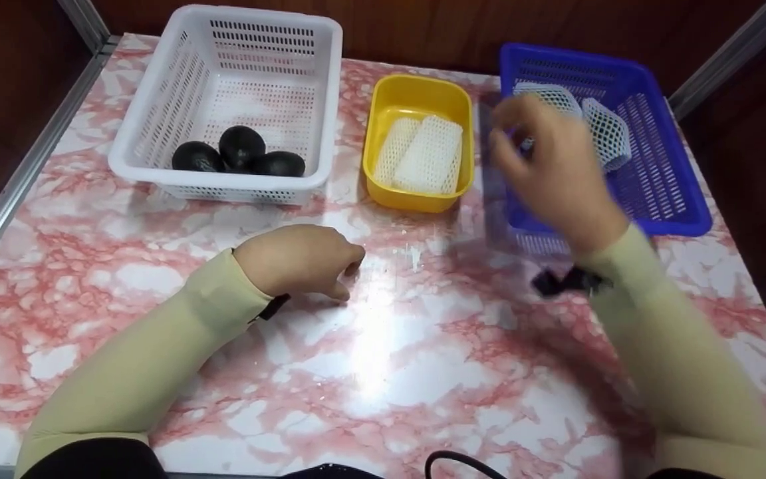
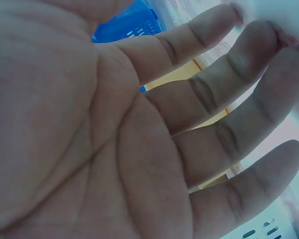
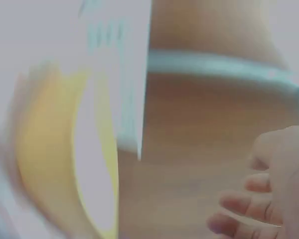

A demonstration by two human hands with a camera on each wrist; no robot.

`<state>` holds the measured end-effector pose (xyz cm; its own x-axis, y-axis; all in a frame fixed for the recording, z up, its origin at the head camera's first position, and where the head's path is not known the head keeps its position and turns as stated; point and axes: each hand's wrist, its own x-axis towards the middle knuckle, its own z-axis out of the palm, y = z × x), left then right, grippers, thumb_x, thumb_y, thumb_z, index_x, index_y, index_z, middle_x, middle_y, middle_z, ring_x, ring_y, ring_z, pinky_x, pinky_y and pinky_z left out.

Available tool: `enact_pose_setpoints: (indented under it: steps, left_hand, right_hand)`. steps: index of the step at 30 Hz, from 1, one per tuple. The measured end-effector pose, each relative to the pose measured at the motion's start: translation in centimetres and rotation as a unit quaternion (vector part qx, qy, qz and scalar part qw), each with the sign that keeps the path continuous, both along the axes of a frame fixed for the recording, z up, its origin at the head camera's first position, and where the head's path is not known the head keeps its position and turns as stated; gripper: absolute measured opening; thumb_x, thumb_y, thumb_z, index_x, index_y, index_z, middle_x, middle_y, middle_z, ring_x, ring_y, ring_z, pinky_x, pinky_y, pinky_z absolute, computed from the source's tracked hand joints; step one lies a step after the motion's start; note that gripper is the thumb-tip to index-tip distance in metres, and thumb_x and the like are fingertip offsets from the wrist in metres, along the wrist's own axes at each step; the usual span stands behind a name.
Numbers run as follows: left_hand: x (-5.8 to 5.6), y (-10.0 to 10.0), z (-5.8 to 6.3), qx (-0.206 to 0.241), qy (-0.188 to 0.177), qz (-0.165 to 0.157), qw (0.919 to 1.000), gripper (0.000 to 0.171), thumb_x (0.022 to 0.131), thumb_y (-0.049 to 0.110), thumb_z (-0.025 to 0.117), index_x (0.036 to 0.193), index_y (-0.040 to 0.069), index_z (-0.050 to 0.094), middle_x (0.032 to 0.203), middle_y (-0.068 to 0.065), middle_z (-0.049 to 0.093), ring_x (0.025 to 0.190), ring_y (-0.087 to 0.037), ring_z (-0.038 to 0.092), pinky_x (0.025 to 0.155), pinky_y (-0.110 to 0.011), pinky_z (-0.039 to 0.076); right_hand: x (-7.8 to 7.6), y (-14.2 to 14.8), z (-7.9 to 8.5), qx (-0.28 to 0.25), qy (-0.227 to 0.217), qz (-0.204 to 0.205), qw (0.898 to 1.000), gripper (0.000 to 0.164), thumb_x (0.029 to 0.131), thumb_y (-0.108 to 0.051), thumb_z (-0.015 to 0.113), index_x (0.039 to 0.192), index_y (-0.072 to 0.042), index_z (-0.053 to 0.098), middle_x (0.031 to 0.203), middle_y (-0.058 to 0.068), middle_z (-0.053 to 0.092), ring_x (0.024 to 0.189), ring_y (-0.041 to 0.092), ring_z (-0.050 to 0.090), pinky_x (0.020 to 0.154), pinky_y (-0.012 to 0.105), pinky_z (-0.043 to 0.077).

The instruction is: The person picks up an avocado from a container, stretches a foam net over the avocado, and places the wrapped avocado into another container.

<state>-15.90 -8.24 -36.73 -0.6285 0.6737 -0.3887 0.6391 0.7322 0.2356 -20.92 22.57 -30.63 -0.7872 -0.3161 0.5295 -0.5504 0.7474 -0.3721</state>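
My left hand (image 1: 300, 259) rests low over the marbled table, its fingers relaxed and bent a little. In the left wrist view its palm and fingers (image 2: 204, 104) show nothing held. Blurred by motion, my right hand (image 1: 556, 166) hovers over the near left part of the blue basket (image 1: 679, 179). Its fingers (image 3: 239, 201) hang loosely curled around nothing in the right wrist view. Under and beside it in that basket lie net-sleeved items (image 1: 606, 133), partly hidden by the hand. White foam net sleeves (image 1: 428, 154) lie in the yellow container (image 1: 417, 201) between the hands.
A white basket (image 1: 223, 175) at the back left holds several dark avocado-like fruits (image 1: 242, 145). Behind the containers rises a brown wooden panel (image 1: 416, 33). A black cable (image 1: 463, 458) curves at the table's front edge.
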Motion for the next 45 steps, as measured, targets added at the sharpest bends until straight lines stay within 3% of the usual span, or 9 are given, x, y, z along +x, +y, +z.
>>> enact_pose_setpoints:
  steps: [3, 6, 9, 13, 18, 24, 30, 45]
  left_hand:
    - [0.0, 0.0, 0.0, 0.004, 0.005, -0.001, 1.0000, 0.028, 0.086, 0.033, 0.079, 0.106, 0.017, 0.068, 0.093, -0.003, 0.070, 0.086, -0.025, 0.066, 0.080, -0.044, 0.054]
    - [-0.1, 0.0, 0.0, 0.004, 0.007, 0.000, 1.0000, 0.027, 0.085, 0.032, 0.078, 0.105, 0.017, 0.068, 0.092, -0.003, 0.070, 0.085, -0.026, 0.066, 0.080, -0.045, 0.054]
    - [-0.1, 0.1, 0.0, -0.002, 0.004, -0.001, 1.0000, 0.027, 0.086, 0.032, 0.078, 0.105, 0.016, 0.068, 0.091, -0.004, 0.069, 0.084, -0.027, 0.066, 0.079, -0.045, 0.053]
    - [0.1, 0.1, 0.0, -0.009, 0.001, -0.003, 1.0000, 0.027, 0.087, 0.032, 0.077, 0.105, 0.015, 0.067, 0.089, -0.005, 0.069, 0.083, -0.028, 0.065, 0.078, -0.046, 0.053]
    - [0.2, 0.2, 0.2, -0.008, 0.003, -0.003, 1.0000, 0.027, 0.086, 0.031, 0.077, 0.104, 0.014, 0.067, 0.088, -0.005, 0.068, 0.081, -0.027, 0.065, 0.075, -0.045, 0.052]
    - [0.1, 0.2, 0.3, -0.004, 0.009, -0.003, 0.9999, 0.028, 0.085, 0.031, 0.078, 0.103, 0.014, 0.066, 0.087, -0.005, 0.067, 0.079, -0.027, 0.064, 0.073, -0.044, 0.052]
    - [0.2, 0.2, -0.1, -0.001, 0.012, -0.005, 0.9999, 0.028, 0.085, 0.031, 0.079, 0.103, 0.014, 0.066, 0.086, -0.006, 0.066, 0.078, -0.026, 0.063, 0.073, -0.044, 0.052]
    - [0.3, 0.3, -0.3, -0.004, 0.018, -0.002, 0.9998, 0.026, 0.086, 0.030, 0.077, 0.103, 0.014, 0.065, 0.087, -0.005, 0.066, 0.078, -0.027, 0.063, 0.073, -0.044, 0.051]
  right_hand:
    - [3.5, -1.2, -2.0, -0.059, -0.046, 0.081, 0.994, 0.012, 0.098, -0.011, 0.065, 0.107, -0.004, 0.070, 0.092, 0.004, 0.074, 0.071, 0.010, 0.063, 0.063, 0.021, 0.054]
    - [5.5, -1.8, -4.2, -0.084, -0.133, 0.116, 0.981, 0.008, 0.097, -0.008, 0.067, 0.104, -0.005, 0.072, 0.085, 0.004, 0.073, 0.065, 0.011, 0.062, 0.057, 0.021, 0.053]
    - [6.4, -2.1, -6.1, -0.048, -0.208, 0.118, 0.970, 0.005, 0.097, -0.011, 0.069, 0.099, -0.009, 0.073, 0.083, 0.000, 0.072, 0.068, 0.010, 0.062, 0.060, 0.024, 0.054]
    - [6.6, -2.2, -7.8, 0.056, -0.254, 0.134, 0.956, 0.004, 0.097, -0.021, 0.070, 0.096, -0.018, 0.072, 0.086, -0.007, 0.072, 0.076, 0.007, 0.064, 0.069, 0.025, 0.056]
    - [7.0, -2.4, -8.7, 0.137, -0.255, 0.161, 0.944, 0.006, 0.097, -0.028, 0.069, 0.094, -0.024, 0.071, 0.084, -0.012, 0.070, 0.075, 0.005, 0.063, 0.071, 0.028, 0.055]
    - [7.2, -2.7, -9.0, 0.180, -0.237, 0.166, 0.940, 0.007, 0.097, -0.030, 0.070, 0.095, -0.024, 0.072, 0.086, -0.012, 0.070, 0.077, 0.005, 0.064, 0.075, 0.029, 0.056]
    - [7.2, -2.9, -9.1, 0.225, -0.257, 0.172, 0.924, 0.013, 0.098, -0.033, 0.066, 0.104, -0.023, 0.072, 0.093, -0.007, 0.068, 0.079, 0.008, 0.062, 0.073, 0.029, 0.054]
    - [7.3, -2.9, -9.0, 0.247, -0.263, 0.175, 0.916, 0.019, 0.097, -0.036, 0.068, 0.108, -0.021, 0.070, 0.098, -0.005, 0.067, 0.080, 0.011, 0.062, 0.074, 0.033, 0.054]
